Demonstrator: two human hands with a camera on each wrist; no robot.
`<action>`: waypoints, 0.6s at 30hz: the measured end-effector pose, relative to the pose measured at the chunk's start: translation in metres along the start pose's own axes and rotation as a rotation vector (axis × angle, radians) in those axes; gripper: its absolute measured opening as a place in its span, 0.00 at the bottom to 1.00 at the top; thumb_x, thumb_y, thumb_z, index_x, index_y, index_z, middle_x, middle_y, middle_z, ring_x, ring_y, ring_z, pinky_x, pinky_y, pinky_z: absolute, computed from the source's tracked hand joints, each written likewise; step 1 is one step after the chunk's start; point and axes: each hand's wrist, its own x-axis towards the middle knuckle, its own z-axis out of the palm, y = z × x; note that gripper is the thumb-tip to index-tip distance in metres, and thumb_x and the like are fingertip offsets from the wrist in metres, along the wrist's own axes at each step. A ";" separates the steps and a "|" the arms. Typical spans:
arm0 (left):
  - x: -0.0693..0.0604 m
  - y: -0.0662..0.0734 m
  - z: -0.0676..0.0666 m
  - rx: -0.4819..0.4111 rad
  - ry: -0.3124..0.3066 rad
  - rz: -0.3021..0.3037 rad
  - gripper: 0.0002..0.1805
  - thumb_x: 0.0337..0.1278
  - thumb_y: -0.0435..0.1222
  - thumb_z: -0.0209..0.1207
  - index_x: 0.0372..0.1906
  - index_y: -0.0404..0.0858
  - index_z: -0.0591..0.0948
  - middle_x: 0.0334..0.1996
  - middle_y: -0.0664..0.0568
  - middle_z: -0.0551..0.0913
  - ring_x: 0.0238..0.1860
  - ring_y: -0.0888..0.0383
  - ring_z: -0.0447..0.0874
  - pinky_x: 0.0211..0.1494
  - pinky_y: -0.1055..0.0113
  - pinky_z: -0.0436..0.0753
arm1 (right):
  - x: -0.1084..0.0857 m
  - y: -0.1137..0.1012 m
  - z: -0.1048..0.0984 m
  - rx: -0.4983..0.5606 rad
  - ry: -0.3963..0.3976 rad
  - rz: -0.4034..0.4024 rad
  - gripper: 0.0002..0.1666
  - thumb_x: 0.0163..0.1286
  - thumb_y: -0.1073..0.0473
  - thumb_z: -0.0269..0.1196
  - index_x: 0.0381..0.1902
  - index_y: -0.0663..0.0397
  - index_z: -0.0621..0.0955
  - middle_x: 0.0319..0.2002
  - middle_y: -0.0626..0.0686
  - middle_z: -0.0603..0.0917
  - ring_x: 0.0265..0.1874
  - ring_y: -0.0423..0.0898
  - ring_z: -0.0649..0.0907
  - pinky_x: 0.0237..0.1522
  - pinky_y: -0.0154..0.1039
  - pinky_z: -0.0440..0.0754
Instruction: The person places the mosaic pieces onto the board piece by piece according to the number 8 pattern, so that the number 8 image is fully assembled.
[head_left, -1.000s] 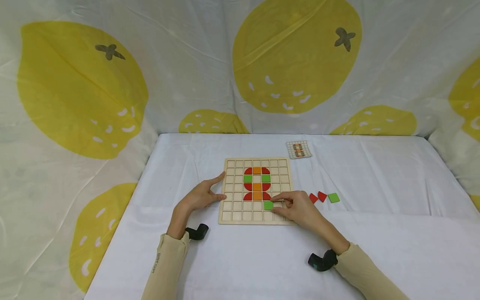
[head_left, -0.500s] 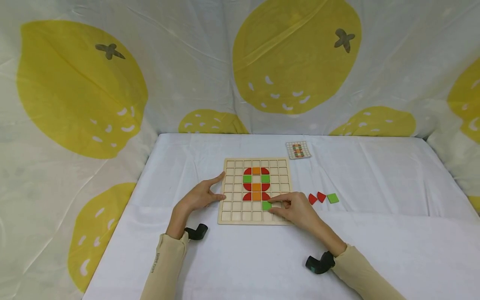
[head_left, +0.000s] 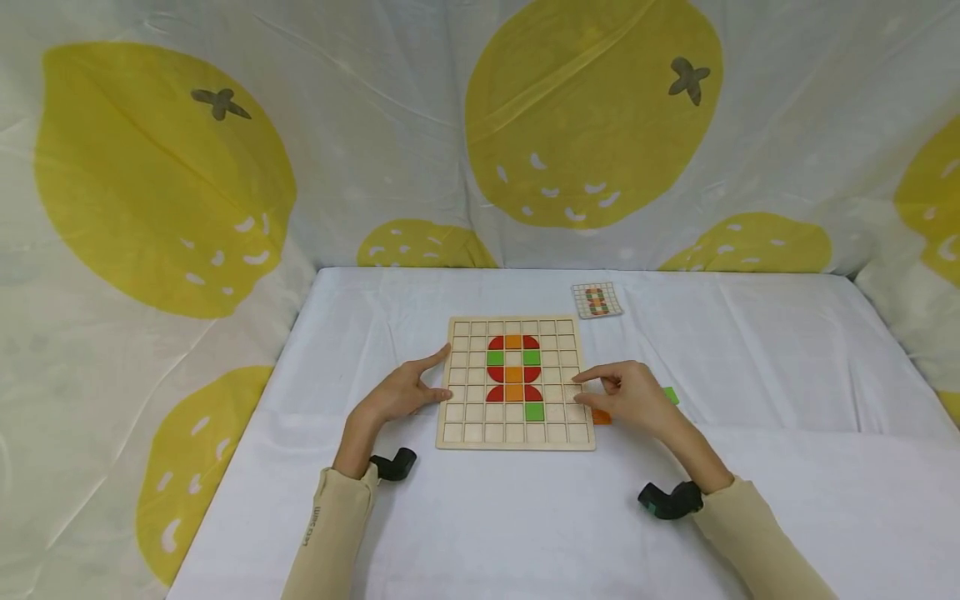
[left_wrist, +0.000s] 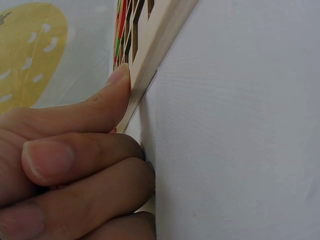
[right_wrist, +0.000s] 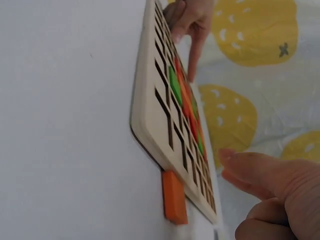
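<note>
A square wooden grid board [head_left: 459, 433] lies on the white cloth, with red, orange and green tiles set in its middle columns. My left hand [head_left: 405, 392] rests against its left edge, thumb and forefinger spread apart; the left wrist view shows a fingertip on the rim and other fingers bent. Over the board's right edge is my right hand [head_left: 626, 396], its thumb and forefinger apart with nothing between them. A green tile [head_left: 534, 412] sits in a cell below the red and orange row. Beside the right edge lies an orange tile [right_wrist: 174, 197], partly under my right hand in the head view.
A small printed pattern card [head_left: 597, 300] lies beyond the board's far right corner. Another green tile [head_left: 671, 394] shows partly behind my right hand, which hides the loose red tiles seen earlier. A lemon-print curtain [head_left: 420, 125] hangs behind the table.
My right hand has let go of the green tile, leaving it in its cell, and moved right and away to the board's right edge. The left hand stays in place.
</note>
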 end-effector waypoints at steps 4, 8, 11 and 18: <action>0.000 0.000 0.000 -0.011 -0.004 0.002 0.47 0.65 0.41 0.68 0.83 0.53 0.56 0.13 0.57 0.64 0.18 0.60 0.63 0.27 0.67 0.67 | 0.000 0.012 -0.019 -0.046 0.036 0.009 0.16 0.61 0.55 0.78 0.46 0.54 0.91 0.14 0.43 0.60 0.15 0.39 0.63 0.21 0.32 0.59; 0.000 0.000 0.000 -0.009 -0.006 -0.001 0.47 0.66 0.41 0.68 0.83 0.54 0.56 0.12 0.58 0.64 0.18 0.60 0.63 0.27 0.67 0.67 | 0.001 0.026 -0.033 -0.081 0.032 0.028 0.16 0.60 0.54 0.78 0.44 0.53 0.91 0.14 0.43 0.61 0.16 0.39 0.63 0.23 0.33 0.62; 0.000 0.000 0.000 -0.006 -0.004 -0.003 0.47 0.66 0.41 0.68 0.83 0.53 0.56 0.13 0.58 0.64 0.18 0.60 0.63 0.27 0.67 0.67 | 0.001 0.035 -0.040 -0.083 -0.008 0.048 0.15 0.59 0.52 0.79 0.41 0.53 0.91 0.14 0.43 0.62 0.16 0.39 0.63 0.25 0.33 0.63; -0.001 0.000 -0.001 -0.011 -0.005 -0.003 0.47 0.66 0.41 0.68 0.83 0.54 0.55 0.13 0.58 0.64 0.18 0.60 0.63 0.26 0.67 0.67 | -0.002 0.051 -0.048 -0.066 -0.095 0.064 0.18 0.53 0.48 0.82 0.38 0.50 0.91 0.16 0.43 0.61 0.20 0.37 0.63 0.28 0.33 0.63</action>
